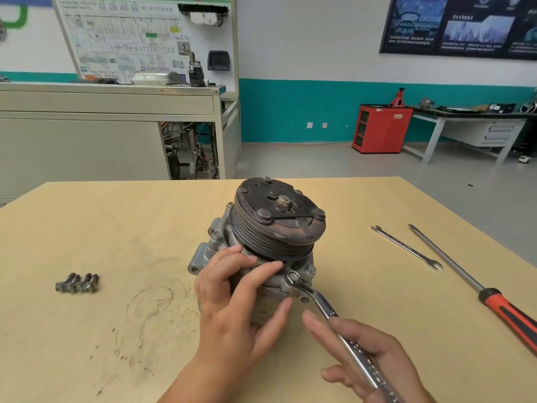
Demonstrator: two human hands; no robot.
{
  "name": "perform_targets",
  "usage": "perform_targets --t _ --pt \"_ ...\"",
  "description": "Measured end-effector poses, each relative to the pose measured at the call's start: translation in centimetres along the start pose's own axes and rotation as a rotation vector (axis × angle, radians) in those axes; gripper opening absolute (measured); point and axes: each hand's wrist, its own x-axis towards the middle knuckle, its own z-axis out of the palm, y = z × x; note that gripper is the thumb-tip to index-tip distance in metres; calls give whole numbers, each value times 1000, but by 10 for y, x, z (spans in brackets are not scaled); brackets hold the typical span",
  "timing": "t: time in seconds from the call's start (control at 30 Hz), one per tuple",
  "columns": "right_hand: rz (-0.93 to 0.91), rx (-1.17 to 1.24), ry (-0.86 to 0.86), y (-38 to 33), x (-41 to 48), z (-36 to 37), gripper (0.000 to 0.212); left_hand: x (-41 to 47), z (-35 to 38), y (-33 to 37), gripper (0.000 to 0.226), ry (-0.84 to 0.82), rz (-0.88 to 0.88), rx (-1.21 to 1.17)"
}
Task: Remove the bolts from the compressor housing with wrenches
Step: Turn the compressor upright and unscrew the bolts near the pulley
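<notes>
Head-cam view, looking down at a wooden bench point(116, 242). A car a/c compressor housing point(209, 254) stands near the middle of the bench, its ribbed pulley point(279, 219) facing up & away.

The left hand point(232, 309) wraps over the housing's near side, fingers curled on it just below the pulley, steadying it. The right hand point(389, 353) grips the handle of a ring wrench point(325, 308), index finger laid along the shaft. The ring end sits over a bolt head point(293, 276) on the housing flange, front right.

Progress, judging by the layout: partway. A small heap of removed bolts point(77, 283) lies well to the left on the bench. There are approx. four, but they overlap, so the count is unsure. Still in place are the one under the wrench, a second bolt point(310, 269) just beside it to the right, & at least two left-rim bolts point(216, 235). So several remain.

Around: a spare open-end wrench point(405, 247) & a long screwdriver point(470, 282) w/ red-black handle lie side by side on the right, well apart from the work. In the way: the pulley overhangs the flange & the left hand's fingers sit near the ring, so swing room looks tight. Bkgd: a red cabinet point(382, 129) by the far wall.
</notes>
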Motion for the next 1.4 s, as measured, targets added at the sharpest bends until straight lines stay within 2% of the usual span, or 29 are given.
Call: perform_targets --t 0.03,0.07,0.13,0.2,0.23,0.27,0.33,0.4,0.47,0.53,0.6,0.63,0.7,0.73,0.77,0.83,0.87,0.9,0.93,0.97,1.0,1.07,1.2,1.3,1.37,1.4 --pt "11 23 -6 3 2 -4 47 0 0 0 38 -1 4 6" --pt "14 25 1 5 3 -5 46 0 0 0 37 -1 11 10" --pt "-57 54 16 3 5 -5 14 1 0 -1 34 0 31 16" --pt "-175 -93 3 3 9 -10 67 1 0 -1 33 -3 40 15" --pt "-287 -103 42 3 12 -12 61 1 0 -1 33 -3 40 12" --pt "-360 0 137 2 19 -16 46 1 0 -1 32 -2 38 6" --pt "-355 216 297 2 42 -27 29 0 -1 -1 32 -2 37 -9" --pt "-311 176 273 0 62 -36 20 0 -1 -3 31 -4 41 -29" --pt "-268 157 262 -9 79 -44 25 0 -3 -6 26 0 52 -72" --pt "-233 221 239 -22 90 -41 30 1 -7 -10 23 17 68 -156" --pt "-278 410 160 -26 85 -47 31 3 -13 -17 22 76 66 -226" --pt "-330 536 79 -21 77 -55 30 5 -15 -20 19 122 44 -229" --pt "-389 760 -220 -7 62 -65 36 8 -19 -27 19 188 -60 -195" --pt "-401 735 -163 -4 53 -63 44 10 -20 -29 21 196 -126 -184" --pt "-395 661 -16 -4 41 -66 48 11 -20 -30 23 190 -183 -191" --pt "-417 628 -32 -4 21 -63 45 12 -20 -29 24 180 -254 -250" --pt "-437 516 89 -7 12 -59 44 12 -19 -27 24 179 -278 -276" --pt "-497 307 165 -5 6 -57 47 13 -18 -25 21 178 -301 -293" --pt "-527 244 -13 4 12 -51 51 14 -17 -24 16 178 -325 -302" --pt "-498 88 -44 -1 11 -40 51 15 -16 -23 10 178 -343 -311" --pt "-473 -31 29 -6 9 -31 54 15 -14 -23 9 181 -353 -319" --pt "-412 -140 59 -6 8 -26 59 15 -13 -22 14 188 -363 -349" --pt "-374 -212 28 -1 12 -23 64 13 -10 -18 23 200 -367 -392" --pt "-483 -241 5 2 15 -23 55 12 -9 -17 21 210 -359 -391" --pt "-530 -202 0 4 20 -26 45 11 -9 -16 21 214 -355 -384" --pt "-515 -105 22 4 25 -29 44 11 -9 -16 24 215 -351 -377"
